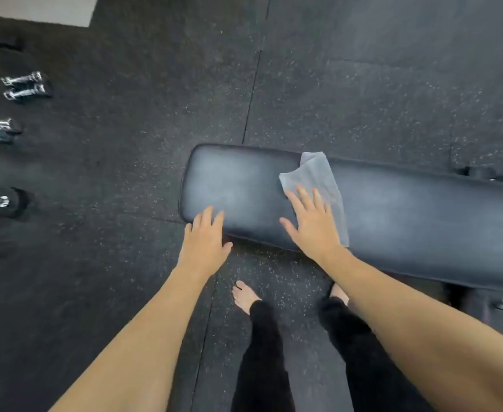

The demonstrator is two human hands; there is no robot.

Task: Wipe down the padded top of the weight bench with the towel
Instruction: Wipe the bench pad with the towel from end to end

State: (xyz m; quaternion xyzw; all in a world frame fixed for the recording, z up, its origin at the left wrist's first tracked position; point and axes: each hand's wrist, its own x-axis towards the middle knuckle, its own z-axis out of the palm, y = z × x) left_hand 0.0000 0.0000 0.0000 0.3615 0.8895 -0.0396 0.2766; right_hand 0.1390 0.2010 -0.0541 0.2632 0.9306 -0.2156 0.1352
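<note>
A long black padded bench top runs from the centre of the head view out past the right edge. A thin pale grey towel lies flat across it near the left end. My right hand rests palm down on the towel's near part, fingers spread, pressing it to the pad. Over at the bench's near left corner, my left hand lies flat with fingers apart, fingertips on the pad and holding nothing. The pad left of the towel shows a dull greyish sheen.
Chrome dumbbells and darker weights line the floor at the left edge. Black speckled rubber flooring surrounds the bench. My bare feet stand close to the bench's near side. Bench frame hardware shows at far right.
</note>
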